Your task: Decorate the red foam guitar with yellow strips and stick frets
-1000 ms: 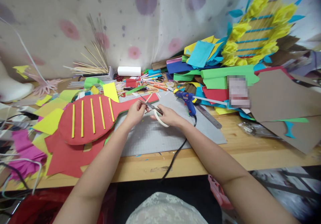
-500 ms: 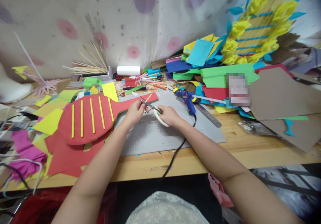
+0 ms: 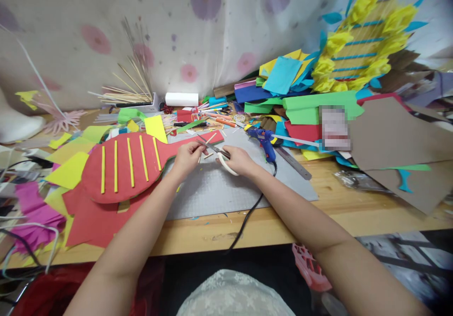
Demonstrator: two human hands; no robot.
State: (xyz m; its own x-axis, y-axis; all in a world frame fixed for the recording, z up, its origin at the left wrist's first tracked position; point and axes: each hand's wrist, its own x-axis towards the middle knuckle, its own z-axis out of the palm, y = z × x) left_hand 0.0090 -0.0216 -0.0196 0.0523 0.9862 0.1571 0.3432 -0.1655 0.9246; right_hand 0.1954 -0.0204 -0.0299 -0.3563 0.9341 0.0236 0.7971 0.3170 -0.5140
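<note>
Risk, as judged, sits at the left hand (image 3: 187, 158): its fingertips pinch a thin stick (image 3: 210, 139) right beside the blades of the scissors (image 3: 216, 152), so a slip could nick them; the glue gun cord (image 3: 247, 217) under the right forearm could snag; the right hand (image 3: 239, 162) is closed around the white handles; both hands are held low over the grey mat (image 3: 212, 188), mid-counter (image 3: 318, 212), forearms angled inward from its front edge.

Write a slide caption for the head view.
Right hand holds scissors at a thin stick pinched by left hand.

Wooden table (image 3: 339, 207) — grey cutting mat (image 3: 219, 191), foam sheets (image 3: 307, 108)
</note>
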